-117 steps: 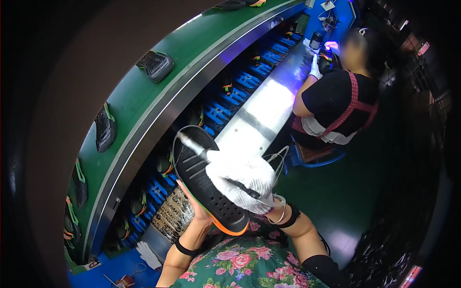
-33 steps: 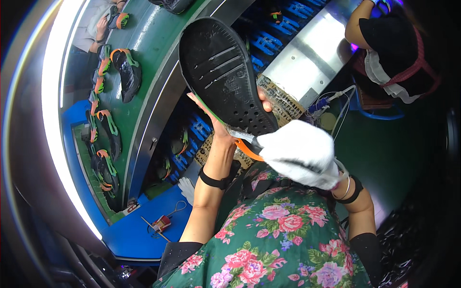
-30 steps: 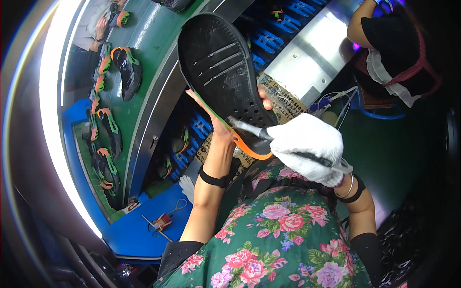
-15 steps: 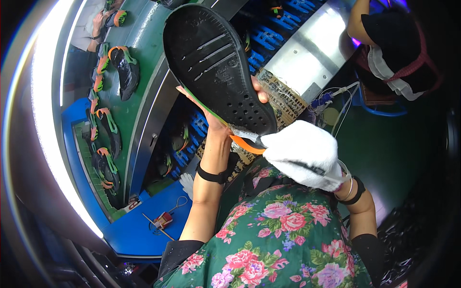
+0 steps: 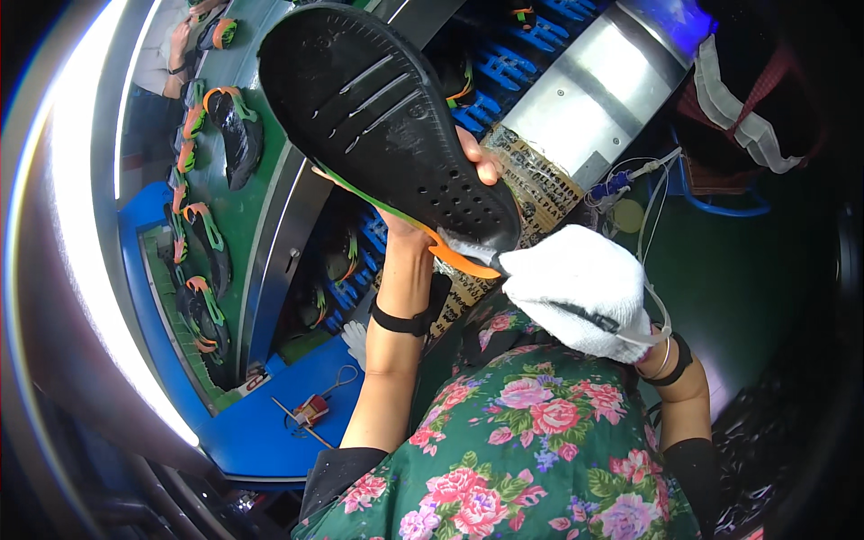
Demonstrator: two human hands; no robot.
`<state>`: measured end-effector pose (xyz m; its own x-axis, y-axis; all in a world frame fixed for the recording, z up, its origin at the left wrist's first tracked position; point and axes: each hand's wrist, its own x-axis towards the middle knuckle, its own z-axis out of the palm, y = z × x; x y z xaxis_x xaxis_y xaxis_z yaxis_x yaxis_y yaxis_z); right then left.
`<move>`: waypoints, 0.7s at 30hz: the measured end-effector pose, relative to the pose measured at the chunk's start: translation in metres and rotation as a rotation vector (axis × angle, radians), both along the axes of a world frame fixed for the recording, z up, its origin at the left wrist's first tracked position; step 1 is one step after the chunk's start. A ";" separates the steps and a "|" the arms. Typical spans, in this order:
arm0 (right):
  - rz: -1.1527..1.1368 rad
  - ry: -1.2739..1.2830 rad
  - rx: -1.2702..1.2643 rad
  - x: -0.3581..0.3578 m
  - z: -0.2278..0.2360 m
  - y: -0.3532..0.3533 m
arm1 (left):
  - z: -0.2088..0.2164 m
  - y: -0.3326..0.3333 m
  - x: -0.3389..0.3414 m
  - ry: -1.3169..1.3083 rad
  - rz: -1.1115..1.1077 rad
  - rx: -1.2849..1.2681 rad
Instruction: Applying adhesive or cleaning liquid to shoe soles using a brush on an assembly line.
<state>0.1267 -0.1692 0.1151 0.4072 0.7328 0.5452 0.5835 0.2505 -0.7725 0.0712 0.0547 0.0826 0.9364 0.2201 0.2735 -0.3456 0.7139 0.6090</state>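
Note:
A large black shoe, underside toward me, is raised at the upper middle, its toe to the upper left. Slits and small round holes mark its underside; green and orange trim shows along its lower edge. My left hand is closed around it from below and behind, with fingertips over the right edge. My right hand, in a white cloth glove, is closed at the heel, beside the orange heel strip and a small dark tip. The glove hides its fingers, so the exact grip is unclear.
Several black shoes with orange and green trim line the green conveyor at left. A blue table bears a small red-and-white object with a wire loop. Behind the shoe are a metal plate, printed cardboard and blue racks.
The shoe has moved up and left with my left hand. My gloved right hand has shifted slightly right, staying at the heel. At upper right, another person's arm has left the view.

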 end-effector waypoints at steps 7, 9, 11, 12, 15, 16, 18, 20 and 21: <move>-0.045 0.089 -0.039 0.000 0.008 -0.002 | 0.001 0.008 0.004 -0.046 -0.031 0.070; 0.000 0.093 -0.012 0.002 0.008 -0.002 | 0.004 0.009 0.007 -0.038 -0.054 0.079; -0.007 0.072 -0.010 0.002 0.008 -0.006 | 0.005 0.007 0.010 -0.035 -0.082 0.085; 0.002 0.076 -0.005 0.001 0.005 -0.005 | 0.004 0.007 0.008 -0.042 -0.042 0.106; -0.001 -0.101 0.005 -0.005 -0.001 -0.003 | 0.000 0.007 0.008 -0.036 0.004 0.101; -0.003 -0.103 0.002 -0.007 -0.001 -0.003 | -0.001 0.007 0.010 -0.027 0.002 0.070; 0.005 -0.111 0.046 -0.011 -0.003 0.000 | -0.005 0.011 0.014 -0.026 -0.007 0.044; 0.022 -0.104 0.074 -0.014 -0.003 0.006 | -0.010 0.013 0.014 -0.019 -0.006 0.022; -0.027 -0.099 0.077 -0.017 0.002 0.007 | -0.012 0.012 0.014 -0.013 -0.038 -0.039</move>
